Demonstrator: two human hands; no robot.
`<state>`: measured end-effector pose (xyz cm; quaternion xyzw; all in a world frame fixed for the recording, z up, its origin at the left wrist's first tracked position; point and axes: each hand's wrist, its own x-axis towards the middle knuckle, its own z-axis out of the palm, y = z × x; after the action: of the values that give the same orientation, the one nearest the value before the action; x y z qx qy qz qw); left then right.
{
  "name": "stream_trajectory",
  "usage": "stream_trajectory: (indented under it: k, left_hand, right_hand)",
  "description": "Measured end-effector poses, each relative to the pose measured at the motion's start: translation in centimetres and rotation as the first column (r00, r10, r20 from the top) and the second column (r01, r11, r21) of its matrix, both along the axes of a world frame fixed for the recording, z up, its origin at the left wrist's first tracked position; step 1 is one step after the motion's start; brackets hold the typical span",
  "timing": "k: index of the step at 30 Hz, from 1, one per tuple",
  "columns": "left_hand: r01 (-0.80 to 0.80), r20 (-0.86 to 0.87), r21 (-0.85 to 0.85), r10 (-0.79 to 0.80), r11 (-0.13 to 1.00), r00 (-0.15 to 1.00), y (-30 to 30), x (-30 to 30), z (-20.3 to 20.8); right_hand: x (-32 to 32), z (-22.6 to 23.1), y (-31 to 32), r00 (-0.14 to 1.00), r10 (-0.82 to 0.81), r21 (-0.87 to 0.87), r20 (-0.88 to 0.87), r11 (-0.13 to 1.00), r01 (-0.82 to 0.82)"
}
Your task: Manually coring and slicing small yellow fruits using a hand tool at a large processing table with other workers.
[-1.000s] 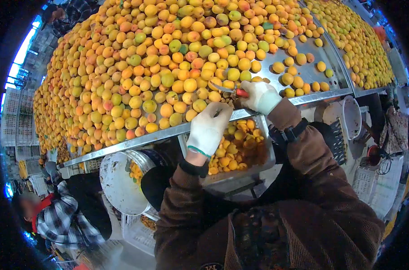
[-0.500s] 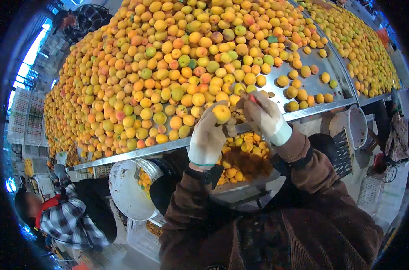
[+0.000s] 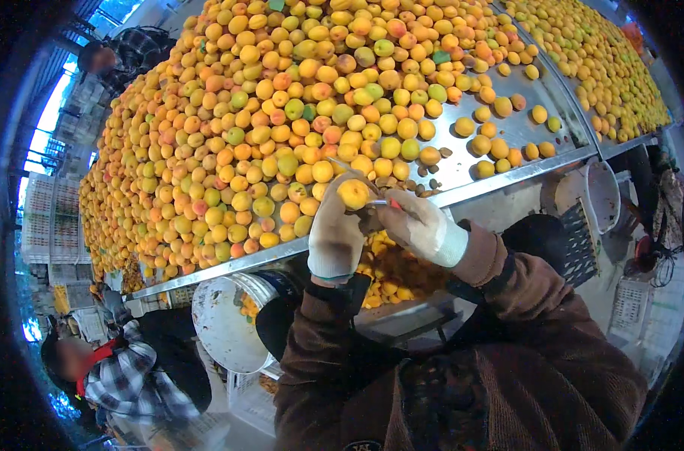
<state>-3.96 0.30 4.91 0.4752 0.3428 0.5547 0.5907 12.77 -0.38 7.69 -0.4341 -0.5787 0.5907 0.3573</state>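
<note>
My left hand (image 3: 333, 239), in a stained pale glove, is closed around a yellow apricot (image 3: 353, 193) at the table's near edge. Closed on a small knife (image 3: 394, 204) with a red handle, my gloved right hand (image 3: 424, 228) is just right of the fruit. The thin blade reaches the apricot's right side; whether it has cut in cannot be made out. Beyond both hands, a large heap of apricots (image 3: 266, 113) covers much of the metal table (image 3: 462, 146). Below them, cut orange apricot pieces (image 3: 391, 282) fill a container, partly hidden by my hands.
Brown pits (image 3: 426, 185) lie near the table's raised metal rim (image 3: 518, 174). A white bucket (image 3: 225, 323) stands at the left, another pale bucket (image 3: 602, 197) at the right. A person in a plaid shirt (image 3: 135, 368) sits at lower left; another person (image 3: 135, 52) is at far left.
My right hand has come down and left, bringing the knife to the apricot. My left hand, still holding the fruit, sits slightly further left. The whole view has shifted a little.
</note>
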Motion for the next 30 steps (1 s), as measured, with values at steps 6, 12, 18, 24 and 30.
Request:
stream_trajectory:
  k: [6, 12, 18, 24, 30]
  left_hand:
    - [-0.004, 0.221, -0.07, 0.02, 0.998, 0.975, -0.2, 0.0, 0.5]
    - [0.116, 0.427, -0.139, -0.046, 0.983, 0.903, -0.2, -0.6, 1.0]
    - [0.046, 0.277, -0.123, -0.01, 0.991, 0.961, -0.1, -0.8, 0.9]
    - [0.013, 0.193, -0.109, 0.009, 0.994, 0.981, 0.2, -1.0, 0.0]
    - [0.314, 0.715, -0.158, -0.112, 0.936, 0.691, 0.8, -0.8, 0.4]
  right_hand:
    - [-0.1, -0.8, 0.0, 0.995, 0.064, 0.022, 0.074, 0.998, -0.065]
    - [-0.6, -1.0, -0.3, 0.993, 0.043, 0.127, 0.113, 0.99, -0.058]
    - [-0.6, -1.4, -0.4, 0.997, 0.066, 0.172, 0.044, 0.982, -0.072]
    - [-0.6, -1.6, -0.4, 0.994, 0.071, 0.093, 0.077, 0.993, -0.078]
    - [-0.9, -2.3, 0.1, 1.0, 0.001, 0.096, -0.02, 0.995, 0.001]
